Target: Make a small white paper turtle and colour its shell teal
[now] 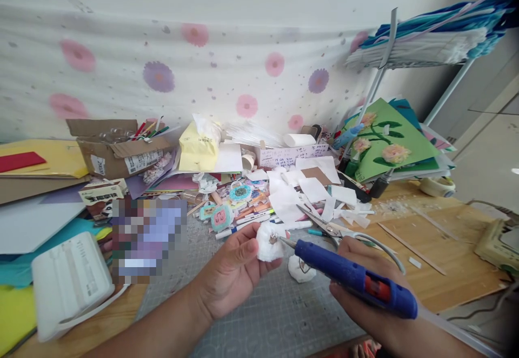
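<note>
My left hand (231, 271) holds a small white fluffy ball (268, 242) between thumb and fingers, above the grey cutting mat (275, 315). My right hand (365, 287) grips a blue glue gun (357, 278) with a red trigger. Its metal nozzle points left and touches the ball near a small silver bit. A second white fluffy piece (300, 269) lies on the mat just below the gun. Scissors (324, 223) rest on the mat beyond both hands.
Paper scraps, pens and round craft pieces (239, 193) litter the back of the mat. A cardboard box (121, 150), a white device (68, 282) and coloured sheets sit left. A green flower card (385, 141), a tape roll (438, 186) and a wire rack stand right.
</note>
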`<state>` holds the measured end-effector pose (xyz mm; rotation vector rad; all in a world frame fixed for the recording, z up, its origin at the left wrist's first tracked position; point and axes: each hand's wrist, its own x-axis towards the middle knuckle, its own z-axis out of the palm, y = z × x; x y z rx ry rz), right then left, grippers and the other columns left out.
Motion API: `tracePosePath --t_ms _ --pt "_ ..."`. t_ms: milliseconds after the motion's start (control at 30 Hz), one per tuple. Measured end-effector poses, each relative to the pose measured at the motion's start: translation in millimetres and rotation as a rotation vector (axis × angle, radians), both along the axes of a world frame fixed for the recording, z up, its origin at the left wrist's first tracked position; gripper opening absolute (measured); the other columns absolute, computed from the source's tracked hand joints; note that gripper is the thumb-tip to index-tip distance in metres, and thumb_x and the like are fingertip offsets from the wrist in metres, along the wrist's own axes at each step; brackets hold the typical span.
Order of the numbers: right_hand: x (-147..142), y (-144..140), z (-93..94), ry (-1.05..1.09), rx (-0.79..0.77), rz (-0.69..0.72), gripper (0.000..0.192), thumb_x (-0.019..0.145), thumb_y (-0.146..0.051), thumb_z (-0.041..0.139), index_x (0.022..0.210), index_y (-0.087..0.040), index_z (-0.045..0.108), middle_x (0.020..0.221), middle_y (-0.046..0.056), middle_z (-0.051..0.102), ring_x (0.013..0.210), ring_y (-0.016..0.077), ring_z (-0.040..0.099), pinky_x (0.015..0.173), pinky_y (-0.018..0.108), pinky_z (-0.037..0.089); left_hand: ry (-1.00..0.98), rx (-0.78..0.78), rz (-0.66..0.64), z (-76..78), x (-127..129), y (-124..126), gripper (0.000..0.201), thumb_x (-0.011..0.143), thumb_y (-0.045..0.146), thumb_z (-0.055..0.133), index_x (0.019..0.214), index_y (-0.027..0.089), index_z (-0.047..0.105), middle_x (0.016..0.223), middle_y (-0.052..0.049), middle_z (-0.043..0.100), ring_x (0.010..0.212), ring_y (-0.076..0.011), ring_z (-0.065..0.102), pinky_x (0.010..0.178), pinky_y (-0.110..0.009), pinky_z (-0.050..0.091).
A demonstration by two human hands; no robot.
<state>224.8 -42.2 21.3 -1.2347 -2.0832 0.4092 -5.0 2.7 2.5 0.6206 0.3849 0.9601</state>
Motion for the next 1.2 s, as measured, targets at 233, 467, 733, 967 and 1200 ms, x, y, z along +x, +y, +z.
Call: tracePosePath --t_ms 233,467,733,967,1200 --pt "-1 -1 1.6 0.023 0.006 0.062 0.018 0.074 -0.009 0.054 0.063 -0.021 0.048 0.068 -0.001 0.051 0.060 0.0129 0.052 0.052 0.024 0.044 -0.002 -0.009 0.004 -2.2 -1 -1 0.043 0.067 0.024 0.078 0.106 0.014 0.064 0.105 -0.010 0.069 0.095 -0.0189 0.063 0.081 -0.029 0.052" --pt "-4 2 -4.2 0.106 0.043 0.097 0.018 0.070 -0.009 0.054 0.060 -0.021 0.048 0.064 -0.002 0.049 0.054 0.0112 0.049 0.048 0.022 0.042 0.002 0.006 0.014 -0.1 0 1 0.033 0.068 0.025 0.077 0.097 0.015 0.065 0.107 -0.010 0.068 0.097 -0.0198 0.063 0.083 -0.031 0.051" --pt "-6 -2 -1.0 0.106 -0.002 0.059 0.014 0.070 -0.010 0.053 0.061 -0.021 0.050 0.072 0.000 0.054 0.058 0.0119 0.054 0.049 0.023 0.043 0.027 0.004 0.012 1.5 1 0 0.037 0.067 0.028 0.077 0.099 0.014 0.064 0.109 -0.011 0.067 0.099 -0.0209 0.061 0.084 -0.031 0.050" --pt "-8 -3 3.1 0.039 0.067 0.069 0.020 0.067 -0.006 0.055 0.056 -0.022 0.048 0.060 -0.003 0.044 0.052 0.0120 0.047 0.048 0.024 0.043 0.018 0.036 -0.005 -1.4 1 0 0.034 0.068 0.027 0.076 0.098 0.015 0.064 0.109 -0.011 0.066 0.098 -0.0203 0.061 0.084 -0.032 0.049" --pt "-10 -6 0.5 0.100 0.017 0.087 0.016 0.068 -0.005 0.055 0.064 -0.020 0.053 0.070 0.000 0.052 0.056 0.0118 0.052 0.048 0.024 0.040 0.023 0.038 -0.024 -0.3 2 0 0.036 0.068 0.026 0.076 0.099 0.014 0.063 0.106 -0.011 0.066 0.093 -0.0197 0.062 0.083 -0.031 0.049"
